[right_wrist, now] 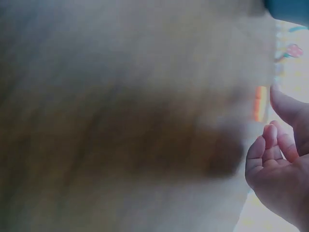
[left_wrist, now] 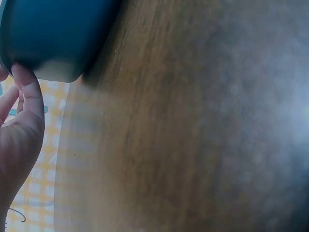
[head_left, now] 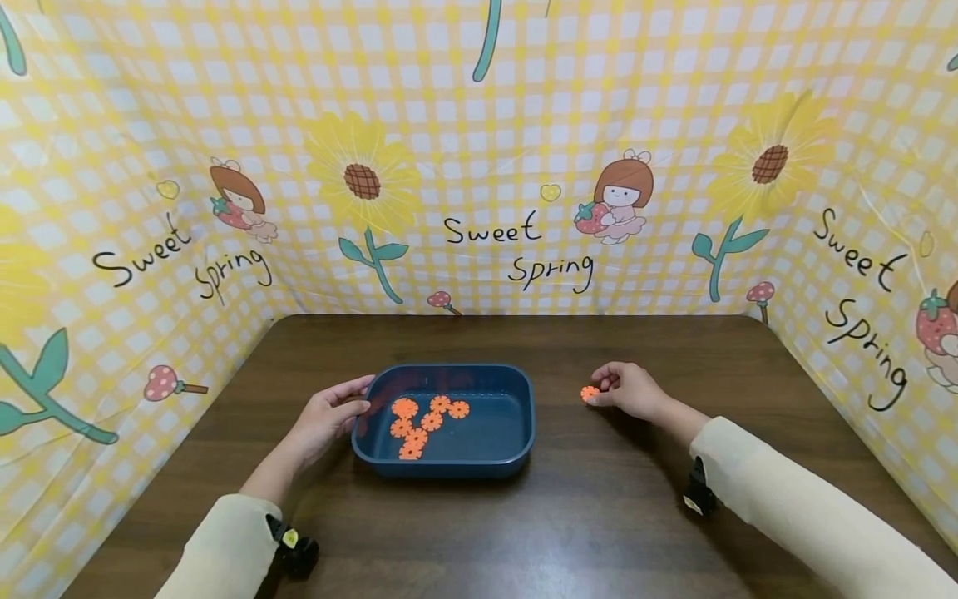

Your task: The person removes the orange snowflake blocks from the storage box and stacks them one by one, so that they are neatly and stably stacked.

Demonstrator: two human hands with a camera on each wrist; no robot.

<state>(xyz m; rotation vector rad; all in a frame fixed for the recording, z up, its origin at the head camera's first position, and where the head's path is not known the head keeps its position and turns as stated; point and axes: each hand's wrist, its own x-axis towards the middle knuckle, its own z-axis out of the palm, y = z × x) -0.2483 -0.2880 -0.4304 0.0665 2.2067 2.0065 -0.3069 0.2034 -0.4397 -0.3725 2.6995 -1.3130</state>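
A dark blue plastic basin [head_left: 479, 469] stands on the table left of centre, and several orange flower-shaped discs [head_left: 432, 421] lie in its left half. My left hand [head_left: 325, 420] pinches the basin's left rim, thumb against the edge; the left wrist view shows the thumb at the corner of the basin [left_wrist: 58, 38]. To the right of the basin, my right hand [head_left: 632, 393] holds one orange flower-shaped disc [head_left: 589, 394] between thumb and fingers. In the right wrist view that disc [right_wrist: 259, 103] appears edge-on and blurred near the thumb.
The brown wooden table [head_left: 449, 541] extends around the basin. A yellow checked cloth [head_left: 479, 150] with printed flowers and lettering hangs behind and on both sides. Each wrist wears a small black camera, such as the left camera [head_left: 299, 556].
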